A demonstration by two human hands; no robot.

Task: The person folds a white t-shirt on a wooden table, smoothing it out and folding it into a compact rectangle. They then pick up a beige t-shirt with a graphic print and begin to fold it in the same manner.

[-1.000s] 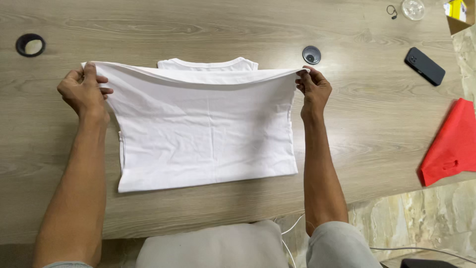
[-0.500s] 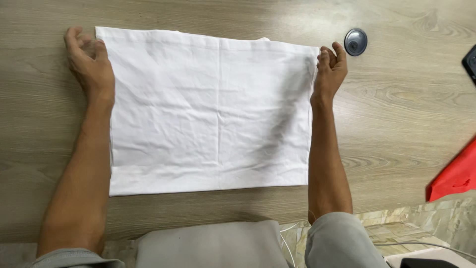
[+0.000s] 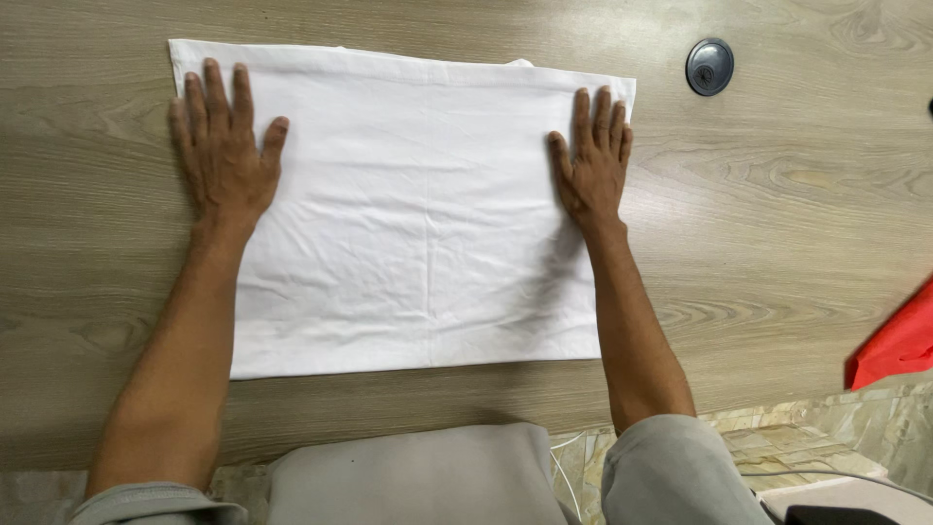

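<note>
Both grips are released: the left hand (image 3: 222, 151) lies flat, palm down and fingers spread, on the white cloth (image 3: 408, 209) near its 10 o'clock corner, and the right hand (image 3: 591, 160) lies flat the same way near the 2 o'clock corner. Neither pinches any fabric. The cloth is a folded garment, thin and soft, pressed into a broad rectangle with fine creases across its middle. A small bump of an under-layer peeks over the far edge at about 1 o'clock, possibly a collar. It lies at the centre of the desk (image 3: 777, 194), a smooth grey-brown wood-grain surface. At 2 o'clock from the cloth sits a round dark metal grommet (image 3: 709, 66). At 4 o'clock, a flat red sheet (image 3: 899, 340) overhangs the desk edge.
</note>
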